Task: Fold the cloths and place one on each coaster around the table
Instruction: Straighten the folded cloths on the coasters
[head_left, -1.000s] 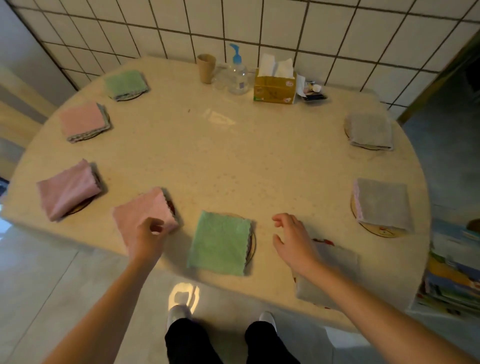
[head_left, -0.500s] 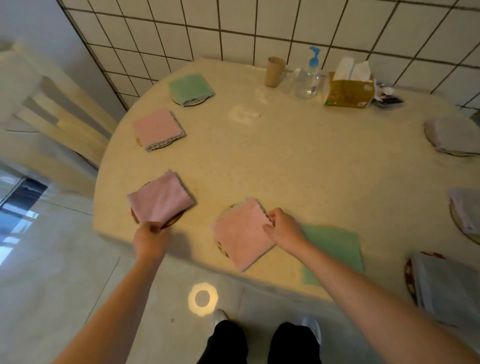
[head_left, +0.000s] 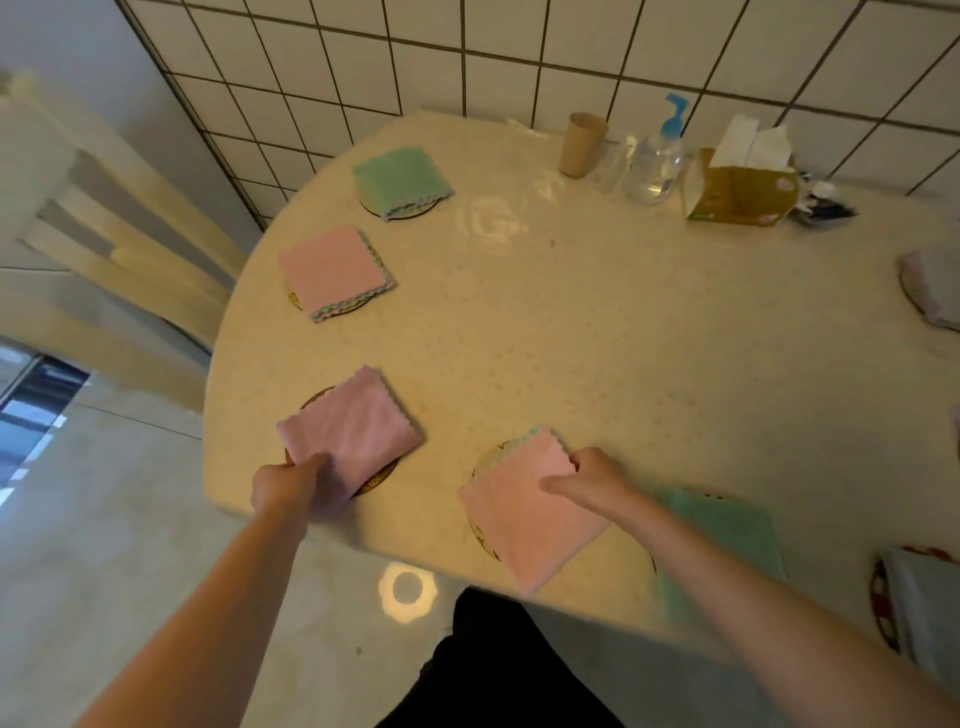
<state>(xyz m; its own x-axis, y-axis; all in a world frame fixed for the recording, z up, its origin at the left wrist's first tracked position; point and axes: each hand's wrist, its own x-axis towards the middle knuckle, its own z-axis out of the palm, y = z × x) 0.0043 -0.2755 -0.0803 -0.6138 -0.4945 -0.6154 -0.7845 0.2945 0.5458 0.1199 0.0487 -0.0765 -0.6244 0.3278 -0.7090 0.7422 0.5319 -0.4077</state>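
Both hands are on cloths at the near edge of the round table (head_left: 597, 332). The left hand (head_left: 291, 483) grips the near corner of a folded pink cloth (head_left: 350, 431), fingers curled round the fabric; that cloth lies tilted on a round coaster (head_left: 382, 475) whose rim peeks out beneath. The right hand (head_left: 587, 480) pinches the right edge of a 2nd folded pink cloth (head_left: 524, 519), which sits askew on its own coaster (head_left: 480, 535) and overhangs the table's edge. Just right of that, a green cloth (head_left: 727, 540) lies flat, blurred, partly behind the right forearm. Farther along the left side, a 3rd pink cloth (head_left: 332, 270) and another green cloth (head_left: 397, 179) each rest on a coaster. At the back by the tiled wall stand a paper cup (head_left: 582, 145), a pump bottle (head_left: 657, 156) and a tissue box (head_left: 743, 192).
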